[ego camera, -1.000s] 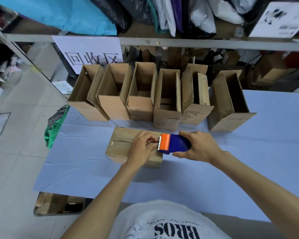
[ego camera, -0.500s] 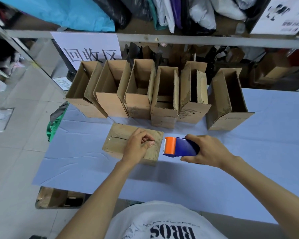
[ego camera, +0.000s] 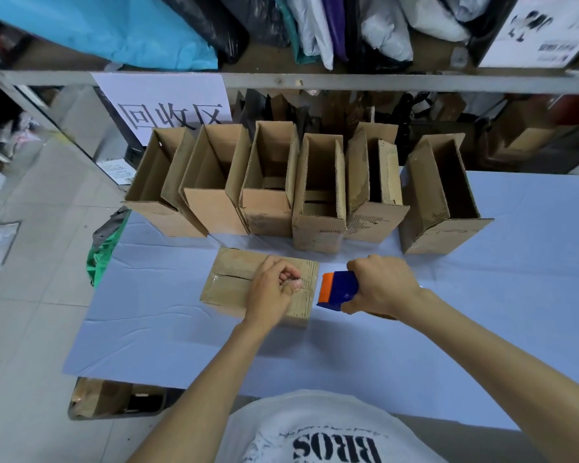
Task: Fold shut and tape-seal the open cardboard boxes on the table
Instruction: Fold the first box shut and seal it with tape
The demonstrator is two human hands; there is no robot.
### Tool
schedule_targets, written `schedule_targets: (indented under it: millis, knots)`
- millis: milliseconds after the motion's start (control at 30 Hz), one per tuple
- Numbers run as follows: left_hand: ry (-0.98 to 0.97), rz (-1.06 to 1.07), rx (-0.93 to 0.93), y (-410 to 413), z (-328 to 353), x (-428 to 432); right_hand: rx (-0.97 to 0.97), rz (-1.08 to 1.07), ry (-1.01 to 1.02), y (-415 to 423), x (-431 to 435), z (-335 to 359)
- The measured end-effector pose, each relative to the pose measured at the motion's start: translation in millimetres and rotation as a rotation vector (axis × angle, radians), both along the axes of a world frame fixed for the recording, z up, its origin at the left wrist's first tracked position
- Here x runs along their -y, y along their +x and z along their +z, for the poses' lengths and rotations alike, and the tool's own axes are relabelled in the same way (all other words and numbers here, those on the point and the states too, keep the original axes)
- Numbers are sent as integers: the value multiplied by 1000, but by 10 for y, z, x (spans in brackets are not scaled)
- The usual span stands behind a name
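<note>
Your left hand (ego camera: 273,290) rests on the closed cardboard box (ego camera: 229,279), its grip curled closed with thumb and fingertips against the top. Your right hand (ego camera: 383,285) has its grip wrapped round the blue-and-orange tape dispenser (ego camera: 336,290), just right of that box. Both sit near you on the table (ego camera: 181,335), which wears a creased pale blue cover. Along the far edge stand 6 open cardboard boxes (ego camera: 214,212) in a row. Behind them a metal shelf (ego camera: 348,82) carries bags and a paper sign (ego camera: 168,105). Grey floor tiles (ego camera: 30,312) lie left.
</note>
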State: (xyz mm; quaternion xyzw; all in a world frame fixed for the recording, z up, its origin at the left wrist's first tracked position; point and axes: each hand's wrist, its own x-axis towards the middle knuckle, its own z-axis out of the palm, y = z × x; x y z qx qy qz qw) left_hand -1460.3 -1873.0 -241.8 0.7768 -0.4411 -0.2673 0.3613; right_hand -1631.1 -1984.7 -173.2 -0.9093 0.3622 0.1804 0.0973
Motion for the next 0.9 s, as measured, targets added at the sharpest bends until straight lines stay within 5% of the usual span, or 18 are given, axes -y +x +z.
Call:
schedule_targets:
  millis: [500, 733, 900]
  knots:
    - [-69, -38, 37, 53, -26, 36, -269, 73, -206, 217, -203, -53]
    - [-35, 0, 38, -1, -4, 31, 15, -198, -230, -45, -253, -442]
    - [50, -78, 79, 29, 130, 86, 9, -309, -97, -61, -340, -746]
